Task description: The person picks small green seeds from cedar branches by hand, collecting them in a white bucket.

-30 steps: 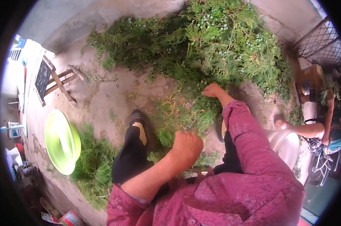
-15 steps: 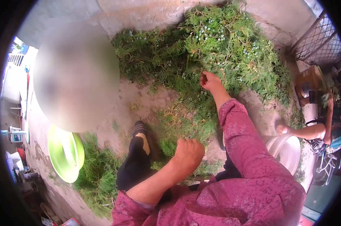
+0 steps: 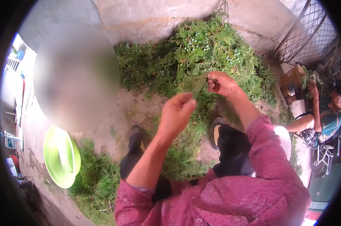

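Note:
My right hand (image 3: 221, 83) pinches the stem end of a green evergreen sprig (image 3: 194, 83), whose feathery tip points left. Close by, lower and to the left, is my left hand (image 3: 178, 115), its fingers curled. Whether anything is in that hand I cannot make out. Behind both hands lies a large heap of evergreen branches (image 3: 204, 45) bearing pale bluish berries, piled against the wall. More loose greenery (image 3: 183, 150) covers the ground between my feet.
A lime-green basin (image 3: 51, 160) stands at left beside another pile of greenery (image 3: 95, 175). A white tub (image 3: 283, 137) is partly hidden by my right sleeve. At right, a seated person (image 3: 330, 116) holds a sprig near a brown bucket (image 3: 291, 81). A large blurred oval covers the upper left.
My right hand has drawn back from the heap, with a sprig now visible in it. My left hand has risen towards it. The view has shifted slightly.

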The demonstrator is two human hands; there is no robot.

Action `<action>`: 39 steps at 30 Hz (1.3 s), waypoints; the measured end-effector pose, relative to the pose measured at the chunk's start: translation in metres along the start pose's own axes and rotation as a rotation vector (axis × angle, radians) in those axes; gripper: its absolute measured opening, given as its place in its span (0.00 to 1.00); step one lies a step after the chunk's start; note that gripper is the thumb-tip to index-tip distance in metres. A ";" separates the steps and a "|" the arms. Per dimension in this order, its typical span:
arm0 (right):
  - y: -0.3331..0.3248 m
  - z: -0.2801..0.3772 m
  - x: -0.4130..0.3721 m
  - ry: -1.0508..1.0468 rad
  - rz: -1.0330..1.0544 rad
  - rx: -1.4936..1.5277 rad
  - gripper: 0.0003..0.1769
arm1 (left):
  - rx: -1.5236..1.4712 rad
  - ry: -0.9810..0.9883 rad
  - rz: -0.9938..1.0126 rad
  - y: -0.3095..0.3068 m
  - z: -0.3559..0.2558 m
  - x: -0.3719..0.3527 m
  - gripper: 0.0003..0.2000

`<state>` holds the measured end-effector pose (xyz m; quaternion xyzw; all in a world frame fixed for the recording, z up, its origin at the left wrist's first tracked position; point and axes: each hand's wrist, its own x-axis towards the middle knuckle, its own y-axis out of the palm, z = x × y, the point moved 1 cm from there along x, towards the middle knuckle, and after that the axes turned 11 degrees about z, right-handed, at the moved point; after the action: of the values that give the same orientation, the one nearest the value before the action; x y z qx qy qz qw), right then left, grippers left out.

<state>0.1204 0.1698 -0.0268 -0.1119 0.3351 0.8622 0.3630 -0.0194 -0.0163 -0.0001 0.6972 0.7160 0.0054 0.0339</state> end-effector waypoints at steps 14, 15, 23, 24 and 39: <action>0.114 -0.087 -0.101 -0.800 0.222 -1.713 0.07 | -0.782 -0.298 -0.060 -0.009 0.032 0.012 0.10; 0.114 -0.090 -0.099 -0.821 0.240 -1.709 0.08 | -0.741 -0.287 -0.109 -0.010 0.032 0.012 0.09; 0.093 -0.064 -0.098 -0.577 0.246 -1.219 0.08 | -0.660 -0.272 -0.280 -0.021 0.014 0.015 0.12; 0.086 -0.055 -0.098 -0.588 0.164 -1.033 0.08 | -0.636 -0.248 -0.285 -0.020 0.010 0.017 0.11; 0.064 -0.042 -0.082 -0.404 0.039 -0.746 0.10 | -0.409 -0.140 -0.224 0.009 0.013 0.023 0.09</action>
<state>0.1314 0.0642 0.0097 -0.0579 -0.0756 0.9356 0.3399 -0.0106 0.0061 -0.0132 0.5907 0.7689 0.0981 0.2243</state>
